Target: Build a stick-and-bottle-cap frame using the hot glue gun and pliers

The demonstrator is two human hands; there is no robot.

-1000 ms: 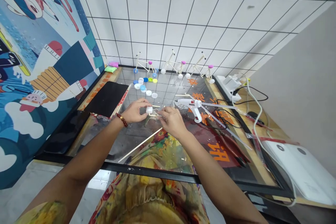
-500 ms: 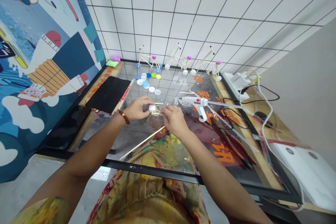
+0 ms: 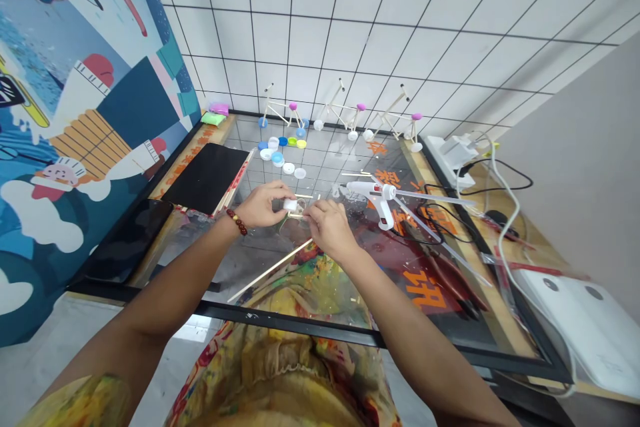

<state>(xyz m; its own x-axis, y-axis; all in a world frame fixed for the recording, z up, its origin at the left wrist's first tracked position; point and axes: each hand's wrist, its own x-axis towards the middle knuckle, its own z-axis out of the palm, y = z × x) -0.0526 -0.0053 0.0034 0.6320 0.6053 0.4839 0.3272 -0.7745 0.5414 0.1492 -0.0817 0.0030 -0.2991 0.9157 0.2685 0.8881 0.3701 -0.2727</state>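
Left hand (image 3: 263, 207): thumb and fingers in a narrow pinch on a white cap (image 3: 290, 204), held just above or against the tabletop (image 3: 250, 250), contact unclear. Right hand (image 3: 329, 225): fingertips drawn together beside the cap, at the end of short pale sticks (image 3: 296, 216); whether they gripped a stick could not be told.

Change: against the frame one second before, the camera view had shifted, the caps and frames sitting further right; the cap remained in the left pinch, and the hands kept much the same pose. Against the half-second frame, scarcely any difference.

Obscured: the cap's near side, partly under the left fingers; the join between cap and sticks, too small to read. Both forearms cut off at the lower frame edge.

Surroundings: one long pale stick (image 3: 270, 270), slanting below the hands; one white glue gun (image 3: 375, 192), just right of the right hand, with translucent rods (image 3: 433, 197) and a black cord behind it; loose bottle caps (image 3: 289, 169) beyond the hands; three stick frames (image 3: 339, 117) along the far edge; one black sheet (image 3: 207, 177), left; one red-handled tool (image 3: 453, 280), right, type unclear.
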